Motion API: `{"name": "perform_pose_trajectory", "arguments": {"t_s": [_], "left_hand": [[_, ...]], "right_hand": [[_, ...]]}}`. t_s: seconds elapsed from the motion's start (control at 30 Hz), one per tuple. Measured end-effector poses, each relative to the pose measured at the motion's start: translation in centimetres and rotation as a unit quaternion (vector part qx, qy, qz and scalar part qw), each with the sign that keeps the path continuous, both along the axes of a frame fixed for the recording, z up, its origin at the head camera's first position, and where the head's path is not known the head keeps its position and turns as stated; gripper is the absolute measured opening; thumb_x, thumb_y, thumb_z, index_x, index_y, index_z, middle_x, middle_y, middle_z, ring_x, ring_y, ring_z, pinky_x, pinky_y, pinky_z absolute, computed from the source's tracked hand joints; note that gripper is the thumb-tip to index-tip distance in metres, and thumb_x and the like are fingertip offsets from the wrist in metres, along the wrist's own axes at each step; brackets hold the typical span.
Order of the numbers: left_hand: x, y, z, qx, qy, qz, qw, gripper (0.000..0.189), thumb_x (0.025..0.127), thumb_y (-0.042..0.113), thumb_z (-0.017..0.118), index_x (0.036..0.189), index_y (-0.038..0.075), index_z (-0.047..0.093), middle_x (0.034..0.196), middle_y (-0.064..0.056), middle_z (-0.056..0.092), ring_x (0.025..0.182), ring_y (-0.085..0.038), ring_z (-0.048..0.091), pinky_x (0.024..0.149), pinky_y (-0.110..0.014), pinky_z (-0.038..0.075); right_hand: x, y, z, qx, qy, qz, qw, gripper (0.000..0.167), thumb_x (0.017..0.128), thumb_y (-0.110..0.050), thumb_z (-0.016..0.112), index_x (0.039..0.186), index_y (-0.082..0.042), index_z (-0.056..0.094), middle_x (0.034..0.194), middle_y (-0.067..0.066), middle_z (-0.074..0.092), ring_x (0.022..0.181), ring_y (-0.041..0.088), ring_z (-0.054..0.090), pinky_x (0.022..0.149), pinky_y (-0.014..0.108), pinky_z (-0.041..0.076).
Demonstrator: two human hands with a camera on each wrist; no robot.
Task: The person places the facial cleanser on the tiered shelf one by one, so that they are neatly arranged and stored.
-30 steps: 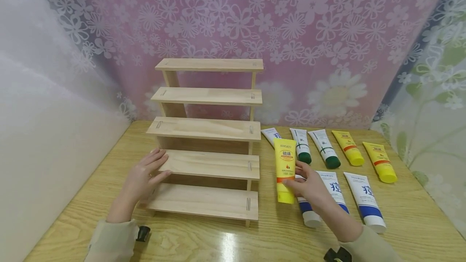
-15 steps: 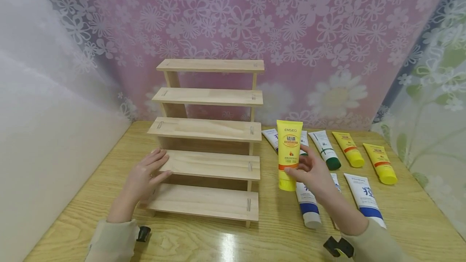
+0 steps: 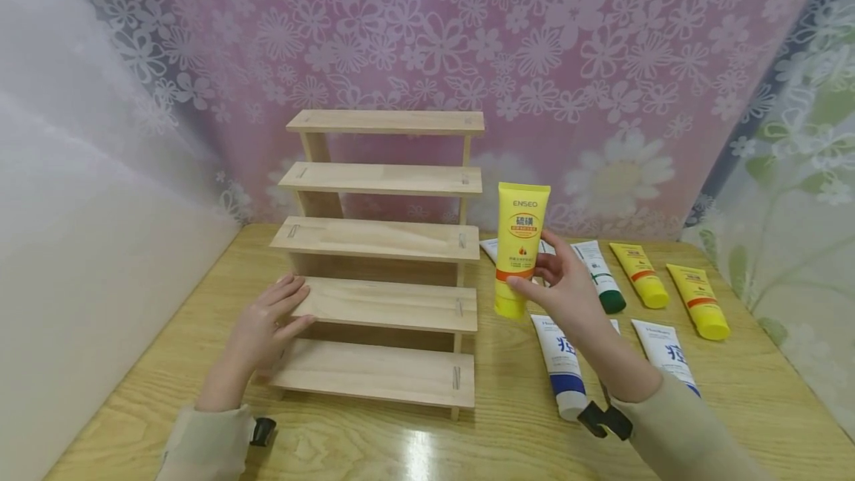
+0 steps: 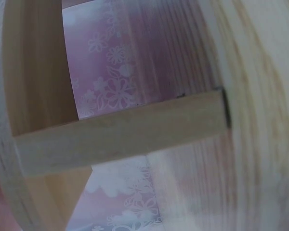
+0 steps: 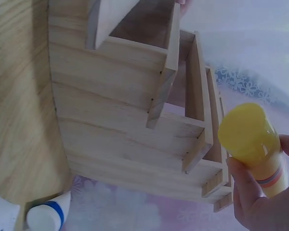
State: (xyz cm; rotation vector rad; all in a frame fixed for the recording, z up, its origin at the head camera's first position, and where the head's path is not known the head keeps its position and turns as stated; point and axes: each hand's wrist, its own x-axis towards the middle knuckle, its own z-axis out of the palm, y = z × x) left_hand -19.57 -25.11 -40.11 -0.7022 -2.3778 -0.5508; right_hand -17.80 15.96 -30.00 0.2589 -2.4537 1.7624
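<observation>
My right hand [image 3: 568, 284] grips a yellow squeeze tube [image 3: 523, 243] near its cap end, thumb across the front. The tube is upright, cap down, raised in front of the other tubes and just right of the wooden tiered shelf [image 3: 381, 303]. In the right wrist view the yellow cap [image 5: 245, 132] faces the camera beside the shelf's stepped side. My left hand [image 3: 267, 318] rests on the left end of the shelf's second tier from the bottom, fingers over the board. The left wrist view shows mostly a wooden crosspiece [image 4: 125, 132] of the shelf.
Two yellow tubes [image 3: 637, 275] [image 3: 698, 301] lie at the right on the wooden table [image 3: 755, 399]. A white tube with a green cap [image 3: 599, 277] lies behind my right hand. Closer in are white tubes with blue bands [image 3: 559, 366] [image 3: 666, 355]. A floral curtain [image 3: 401, 36] hangs behind.
My right hand has lifted the yellow tube up and away from the front tubes, lately shifting slightly left toward the shelf. My left hand has stayed in place.
</observation>
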Motion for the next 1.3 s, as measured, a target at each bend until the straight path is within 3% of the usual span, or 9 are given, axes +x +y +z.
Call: {"name": "perform_pose_trajectory", "arguments": {"t_s": [0.37, 0.87, 1.3], "left_hand": [[-0.2, 0.0, -0.4, 0.009, 0.034, -0.013, 0.9993, 0.056, 0.082, 0.045, 0.056, 0.108, -0.004, 0.061, 0.117, -0.018, 0.055, 0.110, -0.037, 0.047, 0.092, -0.047, 0.038], [-0.1, -0.1, -0.2, -0.003, 0.014, 0.004, 0.9999, 0.050, 0.076, 0.035, 0.067, 0.110, -0.001, 0.061, 0.119, -0.015, 0.054, 0.113, -0.033, 0.045, 0.095, -0.043, 0.037], [-0.2, 0.0, -0.4, -0.003, 0.047, -0.008, 0.9988, 0.059, 0.082, 0.049, 0.052, 0.109, -0.003, 0.061, 0.117, -0.018, 0.055, 0.109, -0.036, 0.048, 0.088, -0.049, 0.040]], "right_hand": [[-2.0, -1.8, 1.9, -0.038, 0.057, 0.009, 0.9976, 0.074, 0.077, -0.010, 0.069, 0.137, -0.016, 0.026, 0.108, 0.014, 0.052, 0.095, 0.022, 0.054, 0.077, 0.023, 0.050], [-5.4, -4.8, 4.3, -0.061, 0.148, 0.010, 0.9871, 0.072, 0.074, -0.004, 0.071, 0.134, -0.013, 0.032, 0.104, 0.014, 0.055, 0.090, 0.021, 0.056, 0.075, 0.029, 0.052], [-8.5, -7.2, 6.3, -0.073, 0.191, 0.012, 0.9789, 0.071, 0.072, -0.004, 0.073, 0.132, -0.014, 0.035, 0.103, 0.012, 0.057, 0.086, 0.020, 0.056, 0.076, 0.031, 0.051]]}}
